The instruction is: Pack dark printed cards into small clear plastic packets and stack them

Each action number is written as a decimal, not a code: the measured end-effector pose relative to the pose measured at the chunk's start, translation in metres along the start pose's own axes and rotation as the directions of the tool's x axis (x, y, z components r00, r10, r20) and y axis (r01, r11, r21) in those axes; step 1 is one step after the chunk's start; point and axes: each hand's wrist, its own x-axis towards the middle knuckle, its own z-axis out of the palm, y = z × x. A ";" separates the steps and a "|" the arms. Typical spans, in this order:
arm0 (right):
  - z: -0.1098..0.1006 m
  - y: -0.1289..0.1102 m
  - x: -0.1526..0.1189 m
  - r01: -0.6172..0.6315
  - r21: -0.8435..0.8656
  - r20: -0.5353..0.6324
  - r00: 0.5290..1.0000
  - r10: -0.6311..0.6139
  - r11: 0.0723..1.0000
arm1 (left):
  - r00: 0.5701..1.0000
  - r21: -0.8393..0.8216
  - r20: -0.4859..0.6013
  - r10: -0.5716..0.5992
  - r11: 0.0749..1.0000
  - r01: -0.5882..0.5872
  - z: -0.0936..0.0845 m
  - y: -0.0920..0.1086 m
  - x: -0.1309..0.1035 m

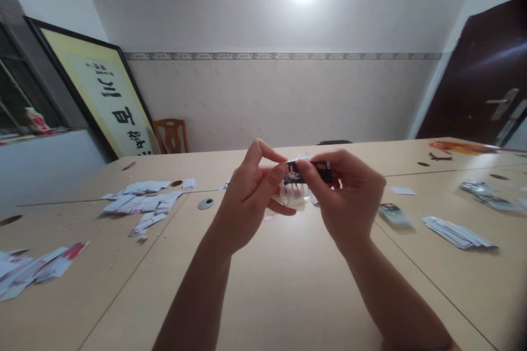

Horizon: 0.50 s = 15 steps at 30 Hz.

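Note:
A small dark printed packet or card [293, 173] is held up between my two hands above the middle of the table [288, 285]. My left hand [257, 192] pinches its left end between thumb and index finger, with the lower fingers spread beneath. At the other end, my right hand [343, 189] grips the piece with its thumb across the front and its fingers curled behind. Behind and just below it shows a clear plastic item [295, 193], partly hidden by my hands; whether it is touched cannot be made out.
White paper slips [144, 203] lie at left, more [45, 269] nearer the left edge. At right are a small clear-cased stack [394, 215], a fan of white slips [457, 232] and further packs [494, 202]. A chair [171, 134] stands behind.

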 end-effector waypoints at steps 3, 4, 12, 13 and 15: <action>0.001 0.002 0.000 -0.002 0.013 -0.001 1.000 0.002 1.000 | 1.000 0.002 -0.004 0.021 1.000 -0.021 -0.001 -0.003 0.001; 0.001 0.002 0.000 -0.006 0.016 -0.001 1.000 0.006 1.000 | 1.000 -0.001 -0.006 0.025 1.000 -0.025 -0.001 -0.004 0.001; 0.002 -0.001 0.000 -0.030 0.028 -0.027 0.999 0.031 0.999 | 0.998 0.005 0.030 0.053 0.999 -0.053 -0.003 -0.004 0.003; 0.002 -0.001 0.001 -0.032 0.027 -0.025 0.999 0.033 0.999 | 0.998 0.008 0.039 0.050 0.999 -0.050 -0.004 -0.004 0.003; 0.002 0.000 0.001 -0.029 0.026 -0.016 0.999 0.029 0.999 | 0.998 0.013 0.048 0.043 0.999 -0.044 -0.004 -0.004 0.003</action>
